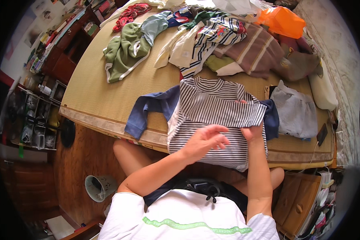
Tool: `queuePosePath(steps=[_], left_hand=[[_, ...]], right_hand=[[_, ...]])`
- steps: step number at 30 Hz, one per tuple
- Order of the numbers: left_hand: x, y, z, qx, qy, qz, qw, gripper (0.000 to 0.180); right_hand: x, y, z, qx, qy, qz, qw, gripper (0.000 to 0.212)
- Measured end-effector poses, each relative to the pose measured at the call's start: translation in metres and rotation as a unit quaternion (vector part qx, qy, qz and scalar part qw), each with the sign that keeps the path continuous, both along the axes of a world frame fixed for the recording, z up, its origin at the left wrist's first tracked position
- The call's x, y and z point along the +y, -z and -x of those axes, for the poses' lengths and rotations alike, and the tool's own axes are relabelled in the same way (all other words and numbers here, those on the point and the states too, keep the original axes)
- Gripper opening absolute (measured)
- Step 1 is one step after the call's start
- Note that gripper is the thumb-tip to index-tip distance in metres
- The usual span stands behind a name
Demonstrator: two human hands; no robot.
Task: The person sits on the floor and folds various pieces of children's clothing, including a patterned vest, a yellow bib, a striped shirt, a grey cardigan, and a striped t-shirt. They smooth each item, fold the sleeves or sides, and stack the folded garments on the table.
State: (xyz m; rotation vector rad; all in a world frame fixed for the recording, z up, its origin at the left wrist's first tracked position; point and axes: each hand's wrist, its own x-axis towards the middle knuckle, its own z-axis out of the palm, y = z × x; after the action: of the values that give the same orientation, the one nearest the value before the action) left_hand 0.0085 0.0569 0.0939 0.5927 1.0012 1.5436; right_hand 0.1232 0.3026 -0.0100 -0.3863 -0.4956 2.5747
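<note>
A black-and-white striped high-necked shirt (212,136) lies spread at the near edge of the bed, its lower part hanging toward my lap. One blue sleeve (150,108) stretches out to the left; more blue cloth (271,119) shows at the right, partly covered by a striped fold. My right hand (252,131) grips the edge of that fold, and some of its fingers are hidden under the cloth. Over the middle of the shirt is my left hand (208,142), its fingers apart and nothing in them.
Folded grey clothing (294,110) sits right of the shirt, near a dark phone (322,135) on a cable. Unfolded clothes, including a green garment (128,52) and a brown striped one (256,52), lie farther back by an orange bag (282,22). A wastebasket (101,188) stands on the floor.
</note>
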Motion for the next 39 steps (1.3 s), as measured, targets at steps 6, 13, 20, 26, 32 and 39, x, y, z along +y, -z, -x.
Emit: queuePosePath(steps=[6, 13, 20, 26, 32, 39], left_hand=[[0.003, 0.024, 0.065, 0.574, -0.252, 0.017, 0.779, 0.027], [0.035, 0.030, 0.150, 0.762, -0.151, 0.146, 0.613, 0.042], [0.005, 0.034, 0.222, 0.730, -0.062, 0.129, 0.668, 0.014], [-0.011, 0.008, 0.205, 0.794, -0.140, 0.200, 0.557, 0.018], [-0.010, 0.023, 0.134, 0.808, -0.053, 0.016, 0.587, 0.030], [-0.017, 0.026, 0.117, 0.814, -0.047, 0.080, 0.573, 0.040]], right_hand=[[-0.008, -0.039, 0.021, -0.022, 0.015, 0.056, 0.998, 0.080], [0.009, -0.061, 0.016, -0.014, -0.046, 0.021, 0.999, 0.087], [0.016, -0.054, -0.004, -0.244, 0.002, -0.232, 0.942, 0.031], [0.024, -0.047, 0.035, -0.316, 0.080, -0.458, 0.827, 0.019], [0.019, -0.077, 0.024, -0.410, 0.161, -0.659, 0.609, 0.027], [-0.005, -0.105, -0.084, -0.518, 0.173, -0.750, 0.373, 0.027]])
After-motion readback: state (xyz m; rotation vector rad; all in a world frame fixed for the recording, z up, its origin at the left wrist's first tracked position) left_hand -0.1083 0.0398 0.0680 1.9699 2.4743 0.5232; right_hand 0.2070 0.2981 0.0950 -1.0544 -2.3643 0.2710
